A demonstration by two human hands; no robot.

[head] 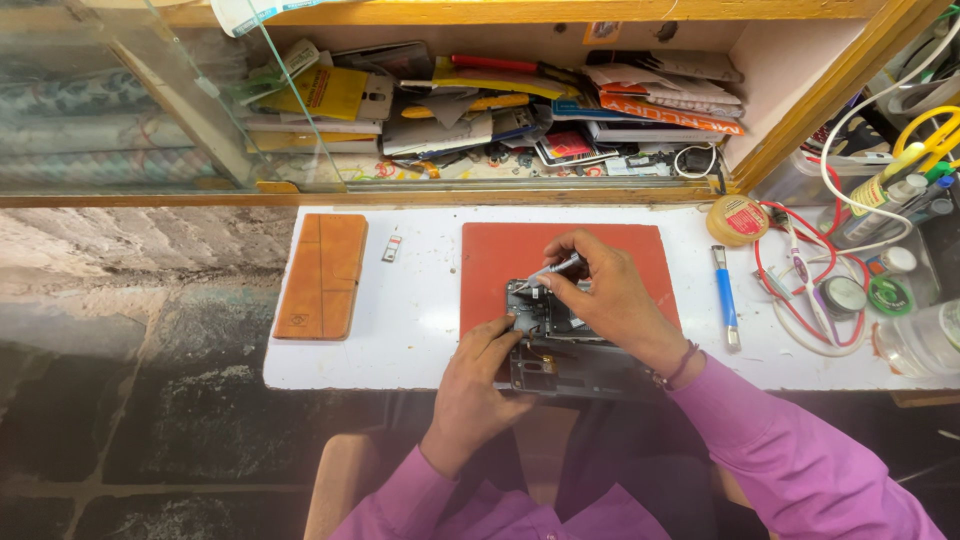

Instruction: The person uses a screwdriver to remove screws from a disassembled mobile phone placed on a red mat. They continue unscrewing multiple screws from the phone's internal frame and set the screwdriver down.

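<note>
A brown wallet case [322,274] lies on the white tabletop [420,320]. The left hand [478,375] pins the opened phone [545,345] on the red mat [500,255] — the right hand [605,295] pinches tweezers [553,270] over it. A blue screwdriver [726,295] lies just beyond.

White worktop [420,330] as landmark. Brown leather wallet case [322,275] flat on its left part; small white chip-like piece [391,246] just beside case, to right. Blue-handled tool [727,295] on right part. Round yellow tin with red label [737,219] near back edge, right. Red and white cables [800,300] tangled at right end, clear jar [925,338] beyond. Wooden shelf [520,190] behind worktop, crammed with papers, packets. Yellow scissors [928,128] far right.
</note>
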